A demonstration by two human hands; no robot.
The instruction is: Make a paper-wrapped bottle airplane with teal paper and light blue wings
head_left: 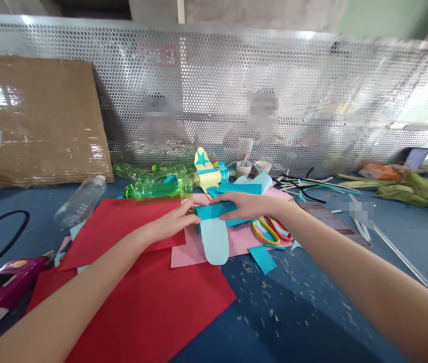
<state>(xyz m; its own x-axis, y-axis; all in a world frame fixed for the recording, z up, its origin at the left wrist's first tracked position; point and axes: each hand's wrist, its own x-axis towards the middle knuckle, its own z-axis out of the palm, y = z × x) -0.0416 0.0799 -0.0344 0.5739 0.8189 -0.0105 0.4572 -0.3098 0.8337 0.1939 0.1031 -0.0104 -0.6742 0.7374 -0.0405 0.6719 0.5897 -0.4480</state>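
Note:
Between my two hands is a blue paper piece (pixel 214 210), with a pale blue round-ended paper strip (pixel 215 242) hanging toward me from it. My left hand (pixel 174 219) grips its left end between thumb and fingers. From above and to the right, my right hand (pixel 242 204) has its thumb and fingers closed on the same piece. Some of the fingertips are hidden. Just beneath lies pink paper (pixel 191 247). Behind the hands is a cream-and-blue model (pixel 209 176) with a star on its upright fin. More blue paper (pixel 236 188) lies beyond my right fingers.
Red sheets (pixel 149 302) spread at the left, near a magenta power strip (pixel 13 282). Green bottles (pixel 157 187) and a clear bottle (pixel 81 201) lie behind. Scissors with yellow and red handles (pixel 265 232), a phone (pixel 331 222) and straws (pixel 312 184) are at right. A perforated metal panel (pixel 214 75) stands behind.

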